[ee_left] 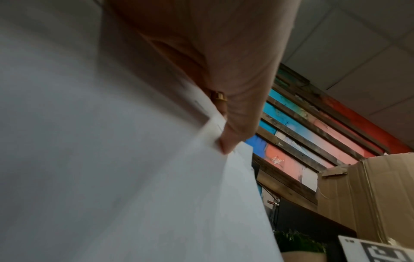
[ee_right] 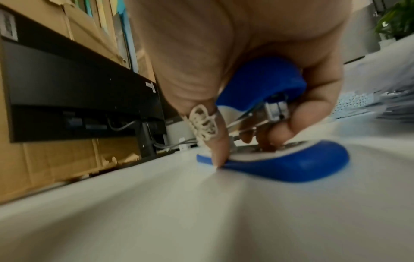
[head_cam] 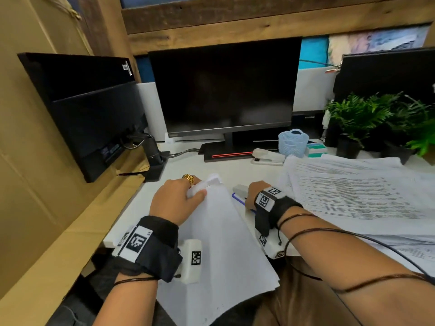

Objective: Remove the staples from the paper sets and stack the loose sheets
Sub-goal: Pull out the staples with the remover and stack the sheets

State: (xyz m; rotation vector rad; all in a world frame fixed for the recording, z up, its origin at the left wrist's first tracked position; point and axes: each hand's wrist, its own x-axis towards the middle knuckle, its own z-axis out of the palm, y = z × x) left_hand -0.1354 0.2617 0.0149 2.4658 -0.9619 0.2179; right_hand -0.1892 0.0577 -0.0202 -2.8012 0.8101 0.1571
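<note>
Head view: left hand [head_cam: 175, 201] grip pinches paper set [head_cam: 219, 243] | right hand [head_cam: 256, 192] grip clasps half-hidden blue stapler [ee_right: 277, 124]

In front of you a white paper set [head_cam: 219, 243] lies lengthwise toward you, its near end hanging over the tabletop edge and its far corner curled up off the surface. Just right of it sits a blue and white stapler [ee_right: 284, 159], opened wide, its blue base flat on the tabletop and its top raised. Farther right, a broad stack of printed sheets [head_cam: 357, 196] lies flat, text side up.
</note>
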